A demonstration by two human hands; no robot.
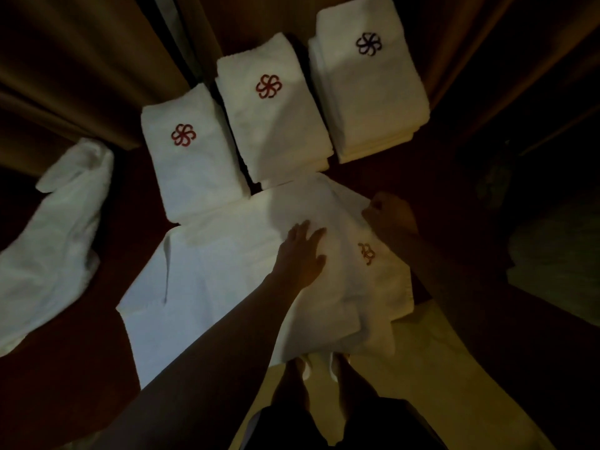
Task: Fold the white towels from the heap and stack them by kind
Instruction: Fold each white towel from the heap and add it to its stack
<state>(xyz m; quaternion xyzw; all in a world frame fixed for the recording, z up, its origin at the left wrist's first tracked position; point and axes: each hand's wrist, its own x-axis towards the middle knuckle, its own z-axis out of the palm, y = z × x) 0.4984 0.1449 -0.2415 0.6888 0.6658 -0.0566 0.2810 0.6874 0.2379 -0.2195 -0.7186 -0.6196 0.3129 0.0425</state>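
Observation:
A white towel (pixel 207 274) with a red emblem lies spread on the dark surface in front of me, its right part folded over. My left hand (pixel 303 251) presses flat on its middle, fingers straight. My right hand (pixel 388 214) pinches the towel's far right edge. Behind it stand three folded stacks: a left stack (pixel 191 157) and a middle stack (pixel 276 115), both with red emblems, and a right stack (pixel 370 86) with a dark emblem.
A crumpled white towel (pixel 55 235) lies at the left. Brown curtains (pixel 81 60) hang behind the stacks. My bare feet (pixel 321 388) stand on a pale floor below the surface's edge. The right side is dark.

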